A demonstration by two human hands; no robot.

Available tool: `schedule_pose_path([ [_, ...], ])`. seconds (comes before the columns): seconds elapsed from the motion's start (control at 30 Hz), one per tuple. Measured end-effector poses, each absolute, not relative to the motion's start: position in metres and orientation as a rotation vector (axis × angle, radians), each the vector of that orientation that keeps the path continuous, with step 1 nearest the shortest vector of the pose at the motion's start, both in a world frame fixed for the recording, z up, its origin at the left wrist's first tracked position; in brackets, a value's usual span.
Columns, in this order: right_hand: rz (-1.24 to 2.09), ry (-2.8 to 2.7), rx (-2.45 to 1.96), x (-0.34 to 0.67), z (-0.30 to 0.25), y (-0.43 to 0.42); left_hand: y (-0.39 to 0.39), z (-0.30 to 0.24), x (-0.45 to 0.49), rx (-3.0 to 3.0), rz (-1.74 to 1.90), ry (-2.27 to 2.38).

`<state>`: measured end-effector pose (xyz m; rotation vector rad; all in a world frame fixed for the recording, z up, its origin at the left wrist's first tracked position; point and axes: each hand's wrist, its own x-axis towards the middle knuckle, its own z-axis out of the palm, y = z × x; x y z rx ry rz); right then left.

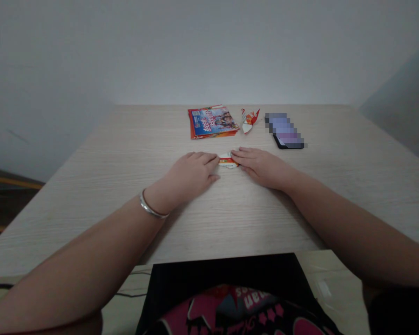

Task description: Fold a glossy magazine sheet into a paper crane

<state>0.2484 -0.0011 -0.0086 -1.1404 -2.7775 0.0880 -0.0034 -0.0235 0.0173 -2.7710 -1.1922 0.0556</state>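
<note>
A small folded piece of printed paper [228, 162], white with red and yellow bands, lies on the table between my two hands. My left hand [192, 174] rests palm down at its left end, the fingertips touching the edge and the thumb apart. From the other side, my right hand [261, 166] lies with fingers stretched out over the paper's right part, covering some of it. Neither hand is wrapped around the paper. Just beyond stands a folded paper crane [249, 121] in red, orange and white.
A stack of printed leaflets [212, 122] in red and blue lies behind my left hand. To the right of the crane is a phone [285, 131] with a blurred screen. The pale wooden table [125, 139] reaches back to a plain wall [209, 51].
</note>
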Motion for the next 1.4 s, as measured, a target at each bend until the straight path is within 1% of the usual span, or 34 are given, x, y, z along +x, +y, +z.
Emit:
schedule_pose_path([
  [0.27, -0.042, -2.673, -1.027, 0.249, -0.006, 0.0, -0.038, 0.03, 0.003, -2.617, 0.165, -1.387],
  [0.63, -0.011, -2.751, -1.196, 0.242, 0.012, -0.009, -0.041, 0.041, 0.008, -2.502, 0.262, -1.536],
  [0.7, -0.019, -2.75, -1.197, 0.242, 0.012, -0.011, -0.04, 0.039, 0.006, -2.486, 0.196, -1.55],
  [0.8, -0.042, -2.741, -1.175, 0.242, 0.009, -0.012, -0.035, 0.03, 0.005, -2.495, -0.029, -1.497],
  [0.9, -0.042, -2.737, -1.158, 0.242, 0.008, -0.013, -0.028, 0.018, 0.007, -2.682, -0.229, -1.209],
  [1.03, -0.03, -2.772, -1.209, 0.24, 0.011, -0.012, -0.022, 0.005, 0.009, -2.837, -0.272, -1.01],
  [1.17, -0.046, -2.855, -1.308, 0.243, 0.019, -0.012, -0.018, 0.002, 0.007, -2.911, -0.235, -0.975],
  [1.4, -0.219, -2.842, -1.5, 0.264, 0.026, -0.016, -0.012, 0.0, 0.001, -2.975, -0.387, -0.913],
])
